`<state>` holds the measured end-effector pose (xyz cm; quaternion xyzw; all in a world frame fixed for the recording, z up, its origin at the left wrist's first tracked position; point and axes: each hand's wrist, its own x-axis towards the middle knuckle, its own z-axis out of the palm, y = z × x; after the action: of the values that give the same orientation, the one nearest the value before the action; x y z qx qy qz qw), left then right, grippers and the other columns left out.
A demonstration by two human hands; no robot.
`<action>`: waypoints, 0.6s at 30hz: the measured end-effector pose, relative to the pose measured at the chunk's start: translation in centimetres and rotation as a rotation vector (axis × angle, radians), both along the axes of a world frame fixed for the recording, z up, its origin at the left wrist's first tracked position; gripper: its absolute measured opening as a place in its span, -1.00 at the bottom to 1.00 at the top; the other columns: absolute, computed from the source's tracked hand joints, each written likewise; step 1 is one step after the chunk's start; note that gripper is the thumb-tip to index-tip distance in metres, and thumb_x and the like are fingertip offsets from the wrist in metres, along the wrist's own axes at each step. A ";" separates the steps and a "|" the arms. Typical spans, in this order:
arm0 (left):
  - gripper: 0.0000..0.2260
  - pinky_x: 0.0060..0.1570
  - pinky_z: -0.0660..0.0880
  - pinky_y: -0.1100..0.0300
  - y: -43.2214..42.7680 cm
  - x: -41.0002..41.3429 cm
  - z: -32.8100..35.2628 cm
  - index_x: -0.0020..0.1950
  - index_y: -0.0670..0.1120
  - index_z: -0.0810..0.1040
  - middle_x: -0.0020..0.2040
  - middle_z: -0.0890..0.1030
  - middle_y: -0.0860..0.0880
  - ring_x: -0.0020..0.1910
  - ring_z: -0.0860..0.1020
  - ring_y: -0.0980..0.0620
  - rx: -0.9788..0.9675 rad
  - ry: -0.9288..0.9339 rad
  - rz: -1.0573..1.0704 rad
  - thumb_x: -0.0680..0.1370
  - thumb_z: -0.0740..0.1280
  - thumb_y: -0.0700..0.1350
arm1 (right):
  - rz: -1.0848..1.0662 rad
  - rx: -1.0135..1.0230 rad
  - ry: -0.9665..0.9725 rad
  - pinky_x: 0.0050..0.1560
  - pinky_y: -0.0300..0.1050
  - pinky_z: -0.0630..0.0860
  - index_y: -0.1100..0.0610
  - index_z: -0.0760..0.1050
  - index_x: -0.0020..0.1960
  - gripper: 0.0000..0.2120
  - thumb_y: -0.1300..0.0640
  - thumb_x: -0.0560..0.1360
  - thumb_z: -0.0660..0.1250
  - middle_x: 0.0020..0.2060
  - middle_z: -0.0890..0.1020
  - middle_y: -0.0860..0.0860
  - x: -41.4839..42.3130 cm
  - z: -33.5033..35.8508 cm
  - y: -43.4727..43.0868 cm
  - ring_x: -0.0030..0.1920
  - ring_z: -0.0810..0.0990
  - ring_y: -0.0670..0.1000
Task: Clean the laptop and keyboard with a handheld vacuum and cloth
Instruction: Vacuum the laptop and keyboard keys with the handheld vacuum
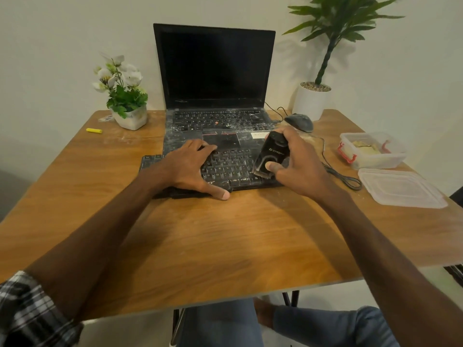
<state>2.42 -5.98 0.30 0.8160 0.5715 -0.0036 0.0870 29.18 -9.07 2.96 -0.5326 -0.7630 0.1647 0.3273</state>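
Black handheld vacuum (271, 152), clasped in the right grip (299, 166), stood brush-down on the keyboard (233, 169) steadied by the flat, released left grip (189, 167); leftward passes seemed due next.

Dusty open laptop (215, 71) behind black keyboard (233, 166); vacuum (273, 151) seemingly touches its keys.

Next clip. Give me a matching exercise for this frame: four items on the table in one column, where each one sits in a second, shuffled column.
Items
1. vacuum
2. mouse
3. yellow stick
4. lid

Places
A. left of the flower pot
B. in the right hand
C. beside the laptop's right edge
D. just in front of the tub

Pairs: 1-B, 2-C, 3-A, 4-D
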 end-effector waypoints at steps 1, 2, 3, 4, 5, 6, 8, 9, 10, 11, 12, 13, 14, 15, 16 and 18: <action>0.32 0.51 0.27 -0.17 -0.3 -0.8 0.0 0.70 0.02 0.00 0.63 0.11 0.00 0.58 0.14 -0.09 -0.002 0.010 0.014 0.13 0.29 0.70 | 0.002 0.005 0.003 -0.21 -0.43 0.43 0.06 0.35 0.32 -0.46 0.26 0.44 0.51 0.05 0.57 -0.04 -0.3 -0.1 0.1 0.01 0.56 -0.10; 0.33 0.50 0.28 -0.16 -0.6 -1.4 0.1 0.70 0.02 0.01 0.63 0.12 0.00 0.58 0.16 -0.09 0.002 0.015 0.029 0.11 0.25 0.72 | 0.007 0.013 0.002 -0.19 -0.41 0.43 0.06 0.34 0.32 -0.46 0.26 0.44 0.50 0.07 0.57 -0.02 -0.5 -0.3 0.2 0.05 0.57 -0.06; 0.33 0.49 0.29 -0.14 -0.9 -1.9 0.0 0.69 0.03 0.03 0.62 0.14 -0.01 0.57 0.18 -0.09 0.012 0.016 0.041 0.09 0.22 0.73 | 0.011 0.020 -0.002 -0.16 -0.40 0.43 0.06 0.34 0.32 -0.46 0.26 0.45 0.49 0.08 0.57 -0.01 -0.9 -0.5 0.3 0.07 0.57 -0.04; 0.33 0.47 0.30 -0.13 -1.1 -2.1 0.0 0.68 0.04 0.06 0.61 0.17 -0.02 0.56 0.20 -0.09 0.031 0.018 0.047 0.08 0.19 0.75 | 0.012 0.021 -0.005 -0.13 -0.39 0.44 0.06 0.33 0.33 -0.46 0.26 0.45 0.48 0.09 0.56 -0.01 -1.2 -0.7 0.2 0.08 0.57 -0.03; 0.31 0.46 0.31 -0.13 -1.2 -2.1 -0.1 0.68 0.04 0.09 0.60 0.19 -0.02 0.55 0.22 -0.08 0.054 0.018 0.048 0.08 0.17 0.75 | 0.013 0.018 -0.006 -0.13 -0.39 0.44 0.06 0.32 0.35 -0.45 0.26 0.46 0.47 0.09 0.56 -0.01 -1.7 -0.9 0.0 0.07 0.56 -0.04; 0.30 0.45 0.32 -0.12 -1.2 -2.1 -0.2 0.67 0.04 0.12 0.58 0.22 -0.02 0.54 0.23 -0.07 0.072 0.015 0.048 0.09 0.18 0.75 | 0.018 0.018 -0.008 -0.13 -0.38 0.45 0.06 0.31 0.35 -0.45 0.27 0.46 0.47 0.08 0.55 -0.02 -2.2 -1.1 -0.2 0.06 0.55 -0.04; 0.28 0.43 0.34 -0.11 -1.2 -2.1 -0.4 0.66 0.04 0.15 0.56 0.25 -0.01 0.51 0.26 -0.07 0.096 0.007 0.044 0.11 0.21 0.75 | 0.030 0.038 -0.023 -0.12 -0.27 0.52 0.07 0.30 0.33 -0.46 0.29 0.46 0.46 0.04 0.54 -0.04 -3.0 -1.5 -0.8 0.03 0.56 -0.04; 0.27 0.43 0.34 -0.12 -1.2 -2.1 -0.5 0.65 0.04 0.16 0.55 0.25 -0.01 0.51 0.26 -0.07 0.104 0.007 0.043 0.11 0.21 0.75 | 0.031 0.041 -0.031 -0.09 -0.19 0.56 0.07 0.30 0.32 -0.47 0.29 0.46 0.46 0.03 0.53 -0.05 -3.2 -1.7 -1.1 0.03 0.57 -0.03; 0.26 0.43 0.34 -0.12 -1.3 -2.1 -0.5 0.65 0.04 0.16 0.55 0.25 -0.01 0.51 0.26 -0.07 0.112 0.009 0.040 0.12 0.22 0.75 | 0.033 0.037 -0.032 -0.05 -0.12 0.58 0.07 0.31 0.32 -0.48 0.30 0.47 0.45 0.02 0.54 -0.05 -3.2 -1.7 -1.4 0.03 0.57 -0.04; 0.26 0.43 0.33 -0.12 -1.3 -2.1 -0.6 0.65 0.04 0.16 0.56 0.25 -0.01 0.51 0.25 -0.07 0.118 0.011 0.037 0.13 0.23 0.75 | 0.044 0.028 -0.031 -0.02 -0.08 0.59 0.08 0.31 0.32 -0.49 0.29 0.47 0.45 0.02 0.55 -0.05 -3.0 -1.8 -1.7 0.04 0.57 -0.04; 0.25 0.44 0.32 -0.12 -1.4 -2.2 -0.7 0.65 0.04 0.16 0.56 0.25 -0.01 0.51 0.25 -0.07 0.123 0.013 0.034 0.14 0.23 0.74 | 0.063 0.020 -0.028 0.00 -0.06 0.60 0.07 0.32 0.31 -0.50 0.29 0.47 0.45 0.03 0.56 -0.04 -2.8 -1.9 -2.0 0.04 0.57 -0.04; 0.25 0.44 0.32 -0.11 -1.5 -2.1 -0.7 0.65 0.04 0.16 0.56 0.25 -0.01 0.51 0.25 -0.06 0.128 0.012 0.034 0.14 0.24 0.74 | 0.085 0.011 -0.034 0.01 -0.06 0.61 0.07 0.32 0.31 -0.50 0.29 0.47 0.45 0.04 0.56 -0.03 -2.5 -1.8 -2.3 0.04 0.58 -0.05; 0.25 0.44 0.32 -0.11 -1.5 -2.1 -0.7 0.65 0.04 0.17 0.56 0.25 -0.01 0.51 0.25 -0.06 0.133 0.009 0.035 0.14 0.23 0.74 | 0.108 -0.003 -0.048 -0.01 -0.11 0.61 0.06 0.32 0.30 -0.49 0.30 0.46 0.45 0.04 0.56 -0.04 -2.2 -1.6 -2.5 0.03 0.59 -0.06; 0.26 0.44 0.32 -0.11 -1.5 -2.1 -0.7 0.65 0.03 0.17 0.56 0.25 -0.01 0.51 0.25 -0.06 0.135 0.009 0.035 0.14 0.22 0.75 | 0.133 -0.026 -0.072 -0.04 -0.20 0.59 0.04 0.32 0.30 -0.48 0.30 0.46 0.46 0.03 0.57 -0.05 -1.9 -1.1 -2.8 0.02 0.59 -0.09; 0.26 0.44 0.32 -0.11 -1.6 -2.1 -0.7 0.65 0.03 0.17 0.56 0.25 -0.01 0.51 0.25 -0.06 0.136 0.009 0.036 0.13 0.21 0.75 | 0.159 -0.061 -0.104 -0.07 -0.25 0.57 0.03 0.33 0.30 -0.47 0.30 0.46 0.47 0.03 0.57 -0.08 -1.6 -0.6 -2.9 0.02 0.59 -0.13; 0.27 0.45 0.32 -0.11 -1.7 -2.1 -0.7 0.65 0.02 0.16 0.56 0.24 -0.02 0.52 0.24 -0.07 0.133 0.011 0.039 0.13 0.19 0.76 | 0.188 -0.114 -0.151 -0.09 -0.28 0.54 0.01 0.35 0.31 -0.46 0.28 0.45 0.50 0.04 0.57 -0.14 -1.2 0.6 -2.7 0.04 0.57 -0.18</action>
<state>0.29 -7.66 -0.36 0.8086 0.5867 0.0317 0.0294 28.01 -11.79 3.58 -0.4872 -0.8215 0.1971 0.2213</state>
